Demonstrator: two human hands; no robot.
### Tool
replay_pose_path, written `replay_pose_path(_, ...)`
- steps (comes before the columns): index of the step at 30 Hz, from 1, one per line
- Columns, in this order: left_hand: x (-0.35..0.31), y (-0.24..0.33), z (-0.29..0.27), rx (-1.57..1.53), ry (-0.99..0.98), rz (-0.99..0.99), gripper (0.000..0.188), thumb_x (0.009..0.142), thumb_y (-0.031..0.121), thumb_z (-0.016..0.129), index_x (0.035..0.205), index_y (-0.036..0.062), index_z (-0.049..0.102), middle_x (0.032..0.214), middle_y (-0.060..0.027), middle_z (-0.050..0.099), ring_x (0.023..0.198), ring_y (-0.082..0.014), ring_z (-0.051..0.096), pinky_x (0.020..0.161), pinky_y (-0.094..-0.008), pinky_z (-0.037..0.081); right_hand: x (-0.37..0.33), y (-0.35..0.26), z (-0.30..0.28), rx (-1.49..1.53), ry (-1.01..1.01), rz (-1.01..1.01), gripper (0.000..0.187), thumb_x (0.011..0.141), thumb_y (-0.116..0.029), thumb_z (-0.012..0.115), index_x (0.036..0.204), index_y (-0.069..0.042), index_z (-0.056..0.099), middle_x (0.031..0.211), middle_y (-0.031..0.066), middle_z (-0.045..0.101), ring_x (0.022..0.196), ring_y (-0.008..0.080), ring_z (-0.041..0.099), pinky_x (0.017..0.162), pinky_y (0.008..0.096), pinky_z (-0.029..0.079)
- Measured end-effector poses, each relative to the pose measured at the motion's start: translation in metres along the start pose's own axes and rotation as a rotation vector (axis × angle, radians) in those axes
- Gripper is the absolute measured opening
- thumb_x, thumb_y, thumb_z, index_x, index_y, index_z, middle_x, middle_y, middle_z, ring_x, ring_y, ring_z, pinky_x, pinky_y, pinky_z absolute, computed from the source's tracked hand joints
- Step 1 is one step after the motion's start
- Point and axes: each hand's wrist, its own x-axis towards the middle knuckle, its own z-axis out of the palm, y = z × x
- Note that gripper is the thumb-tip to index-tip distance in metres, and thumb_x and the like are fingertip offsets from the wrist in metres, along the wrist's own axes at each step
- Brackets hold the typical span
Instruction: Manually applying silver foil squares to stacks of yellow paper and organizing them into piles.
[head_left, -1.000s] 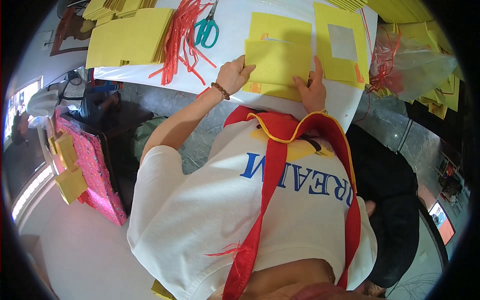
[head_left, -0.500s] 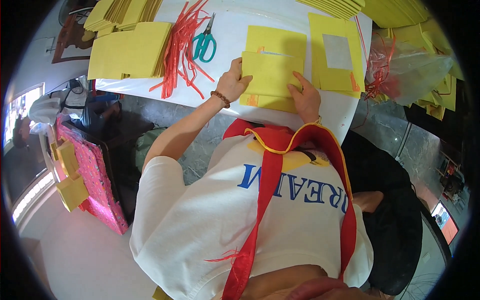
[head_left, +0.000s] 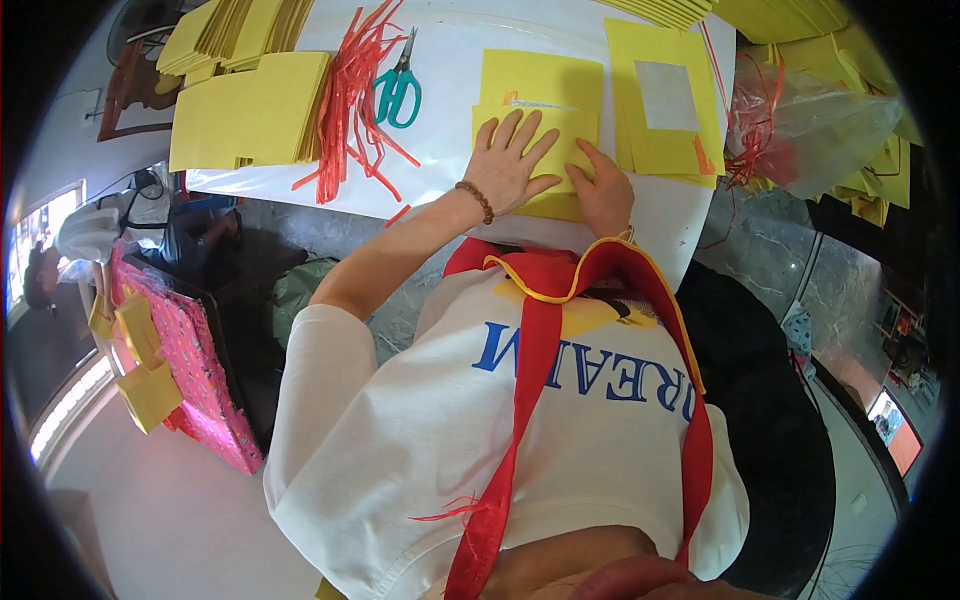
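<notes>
A folded yellow sheet (head_left: 566, 130) of stiff paper or felt lies in front of me on the white table. My left hand (head_left: 508, 165) rests flat on it, palm down, with the fingers spread. My right hand (head_left: 603, 196) touches its right edge, index finger and thumb apart. Another yellow sheet (head_left: 540, 75) shows beyond the folded one, and a pale strip peeks out between them. To the right lies a yellow piece (head_left: 625, 105) with a grey-white rectangle (head_left: 667, 95) and an orange mark. Neither hand grips anything.
Green-handled scissors (head_left: 400, 95) and a bunch of red plastic strips (head_left: 350, 110) lie left of my hands. Yellow stacks (head_left: 240, 115) stand at the far left. A clear plastic bag (head_left: 815, 135) sits at the right. Another person (head_left: 110, 215) is off to the left.
My left hand has moved from the folded sheet's left edge onto its top and now lies flat with spread fingers. The right hand stays by the right edge.
</notes>
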Motion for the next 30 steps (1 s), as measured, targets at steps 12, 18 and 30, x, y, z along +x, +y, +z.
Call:
replay_pose_path(12, 0.006, -0.010, 0.004, -0.015, 0.033, 0.070, 0.060, 0.078, 0.048, 0.055, 0.126, 0.0143, 0.045, 0.131, -0.0134, 0.039, 0.119, -0.0315, 0.035, 0.094, -0.0487, 0.029, -0.019, 0.023, 0.004, -0.542, -0.141, -0.479, 0.071, 0.082, -0.052, 0.045, 0.136, -0.010, 0.029, 0.144, 0.0075, 0.023, 0.135, 0.0245, 0.016, 0.103, 0.0597, 0.007)
replay_pose_path(18, -0.001, -0.010, 0.001, 0.059, -0.089, 0.258, 0.067, 0.072, 0.049, 0.059, 0.125, 0.0087, 0.045, 0.128, -0.0143, 0.043, 0.110, -0.0310, 0.043, 0.089, -0.0454, 0.034, -0.024, 0.029, 0.010, -0.582, -0.210, -0.406, 0.075, 0.082, -0.059, 0.038, 0.137, -0.011, 0.027, 0.146, 0.0061, 0.019, 0.135, 0.0229, 0.014, 0.104, 0.0587, 0.005)
replay_pose_path(30, 0.017, -0.027, -0.016, -0.277, -0.077, 0.290, 0.047, 0.072, 0.015, 0.055, 0.117, 0.0012, 0.051, 0.102, -0.0138, 0.059, 0.085, -0.0236, 0.056, 0.072, -0.0350, 0.046, -0.023, 0.028, -0.029, 0.042, 0.110, -0.497, 0.048, 0.087, -0.028, 0.046, 0.126, -0.002, 0.042, 0.132, 0.0175, 0.040, 0.125, 0.0337, 0.035, 0.103, 0.0509, 0.019)
